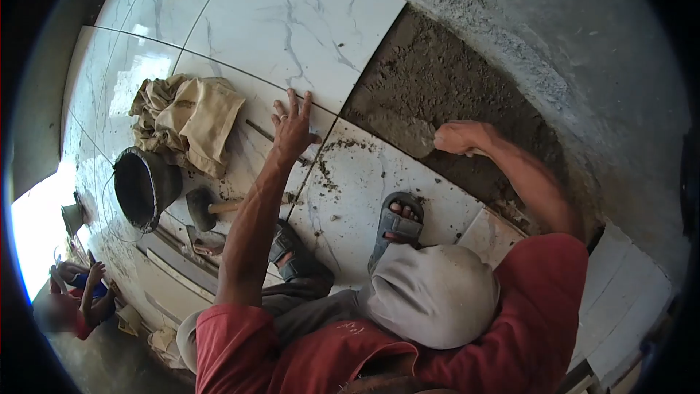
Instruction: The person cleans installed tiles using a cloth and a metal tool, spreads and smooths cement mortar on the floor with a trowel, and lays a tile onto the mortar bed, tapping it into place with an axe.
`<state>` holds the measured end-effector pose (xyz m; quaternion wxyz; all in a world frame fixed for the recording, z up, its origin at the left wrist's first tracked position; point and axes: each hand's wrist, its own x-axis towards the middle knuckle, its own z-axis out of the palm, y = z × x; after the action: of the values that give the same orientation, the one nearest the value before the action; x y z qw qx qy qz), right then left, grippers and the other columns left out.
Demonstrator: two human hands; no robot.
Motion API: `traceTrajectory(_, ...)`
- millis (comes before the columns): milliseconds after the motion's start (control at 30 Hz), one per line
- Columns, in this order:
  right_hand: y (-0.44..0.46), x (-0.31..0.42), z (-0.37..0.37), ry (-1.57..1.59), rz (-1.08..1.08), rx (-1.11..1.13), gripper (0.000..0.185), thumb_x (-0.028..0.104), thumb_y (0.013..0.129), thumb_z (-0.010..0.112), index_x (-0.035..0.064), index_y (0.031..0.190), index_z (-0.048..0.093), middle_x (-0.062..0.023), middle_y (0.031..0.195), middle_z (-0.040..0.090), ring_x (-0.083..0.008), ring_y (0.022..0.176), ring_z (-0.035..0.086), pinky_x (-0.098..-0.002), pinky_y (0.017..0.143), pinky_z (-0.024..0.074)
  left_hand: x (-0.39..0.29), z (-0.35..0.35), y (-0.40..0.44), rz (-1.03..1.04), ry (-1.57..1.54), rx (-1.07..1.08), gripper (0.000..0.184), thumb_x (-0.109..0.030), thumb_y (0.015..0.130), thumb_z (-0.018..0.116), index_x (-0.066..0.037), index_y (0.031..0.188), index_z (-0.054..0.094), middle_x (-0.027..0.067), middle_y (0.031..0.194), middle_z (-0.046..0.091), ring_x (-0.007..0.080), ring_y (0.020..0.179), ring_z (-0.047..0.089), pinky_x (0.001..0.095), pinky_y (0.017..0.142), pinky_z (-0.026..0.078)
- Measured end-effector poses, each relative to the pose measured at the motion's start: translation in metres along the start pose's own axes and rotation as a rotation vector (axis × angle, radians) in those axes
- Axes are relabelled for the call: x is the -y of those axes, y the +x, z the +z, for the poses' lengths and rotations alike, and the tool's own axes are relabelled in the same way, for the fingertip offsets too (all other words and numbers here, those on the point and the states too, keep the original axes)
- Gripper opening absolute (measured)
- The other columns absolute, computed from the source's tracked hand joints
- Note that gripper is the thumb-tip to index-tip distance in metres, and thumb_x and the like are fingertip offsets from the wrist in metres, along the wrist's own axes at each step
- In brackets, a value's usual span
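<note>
My left hand (293,131) rests with its fingers spread on the white marbled tiles (277,22), close to a joint between them. My right hand (461,138) is closed around the handle of a trowel, whose flat blade (414,136) lies on the grey-brown mortar bed (430,66) at the tile edge. Most of the handle is hidden in my fist. A thin rod (260,130) lies on the tile beside my left hand. Mortar crumbs (328,175) are scattered on the tile between my hands and my sandalled feet.
Left of me are a crumpled cloth (193,117), a black bucket (148,188) and a mallet (200,209). A rough concrete wall (583,51) borders the mortar on the right. Another person (79,299) sits at the far lower left. Cut tile pieces (492,237) lie near my right knee.
</note>
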<state>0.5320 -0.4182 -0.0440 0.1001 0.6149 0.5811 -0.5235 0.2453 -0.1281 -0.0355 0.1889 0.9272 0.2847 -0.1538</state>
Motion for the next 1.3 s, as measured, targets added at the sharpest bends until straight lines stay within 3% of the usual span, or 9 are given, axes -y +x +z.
traceTrajectory(133,-0.023,0.046,-0.073,0.161,0.219,0.068,0.024,0.018,0.081,0.049,-0.0012,0.069,0.056,-0.0088,0.06,0.053,-0.0191,0.052,0.047,-0.0402,0.047,0.0398,-0.002,-0.002,0.0,-0.008,0.005,0.003,0.113,-0.023,0.055,0.087,-0.016,0.146,0.021,0.0268,0.15,0.009,0.062,0.127,0.019,0.0678,0.098,0.029)
traceTrajectory(200,-0.004,0.026,-0.057,0.641,0.341,-0.058,0.023,0.019,0.082,0.047,-0.0008,0.075,0.055,-0.0091,0.065,0.055,-0.0198,0.056,0.046,-0.0406,0.049,0.0384,0.0,0.002,-0.003,-0.004,-0.008,-0.004,0.113,-0.023,0.055,0.087,-0.016,0.146,0.021,0.0268,0.15,0.009,0.0621,0.127,0.019,0.0679,0.097,0.029)
traceTrajectory(233,-0.015,0.07,-0.08,0.329,0.432,0.119,0.023,0.02,0.083,0.044,-0.0013,0.079,0.053,-0.0114,0.071,0.058,-0.0219,0.06,0.05,-0.0426,0.053,0.0417,0.001,0.001,-0.001,0.016,-0.015,-0.03,0.113,-0.023,0.055,0.087,-0.016,0.146,0.021,0.0268,0.15,0.009,0.0623,0.127,0.019,0.068,0.097,0.03)
traceTrajectory(333,-0.029,0.071,-0.074,0.121,0.381,0.146,0.027,0.02,0.083,0.043,-0.0024,0.086,0.058,-0.0147,0.078,0.063,-0.0282,0.067,0.059,-0.0457,0.06,0.047,-0.001,-0.001,0.0,-0.006,-0.015,-0.008,0.113,-0.023,0.055,0.087,-0.016,0.146,0.021,0.0266,0.15,0.009,0.0625,0.127,0.019,0.068,0.097,0.029)
traceTrajectory(467,-0.005,0.037,-0.088,-0.369,-0.061,0.06,0.032,0.02,0.083,0.044,0.0003,0.097,0.065,-0.0209,0.099,0.065,-0.0392,0.089,0.063,-0.0475,0.074,0.0503,-0.003,-0.002,0.001,-0.024,0.012,0.024,0.113,-0.024,0.055,0.087,-0.017,0.146,0.02,0.0257,0.15,0.009,0.0624,0.127,0.02,0.0675,0.097,0.03)
traceTrajectory(633,0.003,0.075,-0.106,-0.238,0.208,-0.021,0.032,0.021,0.083,0.045,0.0004,0.096,0.066,-0.0189,0.103,0.065,-0.0365,0.095,0.062,-0.0462,0.078,0.0496,0.0,0.001,0.001,0.001,0.011,-0.009,0.112,-0.023,0.057,0.086,-0.017,0.146,0.02,0.0253,0.151,0.009,0.0627,0.126,0.02,0.0676,0.097,0.029)
traceTrajectory(933,-0.105,0.036,0.001,-0.244,0.347,0.168,0.03,0.021,0.086,0.046,0.0017,0.1,0.065,-0.0199,0.104,0.064,-0.0356,0.102,0.061,-0.0442,0.084,0.0492,0.0,-0.001,0.0,0.006,-0.001,0.002,0.11,-0.023,0.058,0.086,-0.017,0.147,0.02,0.0268,0.15,0.01,0.0625,0.127,0.02,0.0676,0.097,0.029)
traceTrajectory(1033,-0.122,0.041,0.003,-0.23,0.43,0.125,0.03,0.02,0.087,0.045,-0.0004,0.102,0.061,-0.0217,0.099,0.065,-0.0362,0.096,0.063,-0.0459,0.083,0.0496,0.0,0.0,0.003,0.008,-0.001,-0.004,0.111,-0.023,0.058,0.086,-0.017,0.147,0.02,0.0274,0.15,0.01,0.0627,0.126,0.02,0.0677,0.097,0.029)
traceTrajectory(1300,-0.023,0.106,0.04,0.116,0.58,-0.447,0.028,0.015,0.09,0.043,-0.0072,0.1,0.057,-0.024,0.083,0.065,-0.0379,0.081,0.066,-0.0488,0.069,0.0535,0.004,0.006,0.004,0.02,0.04,0.009,0.112,-0.022,0.057,0.086,-0.017,0.147,0.019,0.0262,0.151,0.009,0.0613,0.126,0.022,0.0674,0.097,0.029)
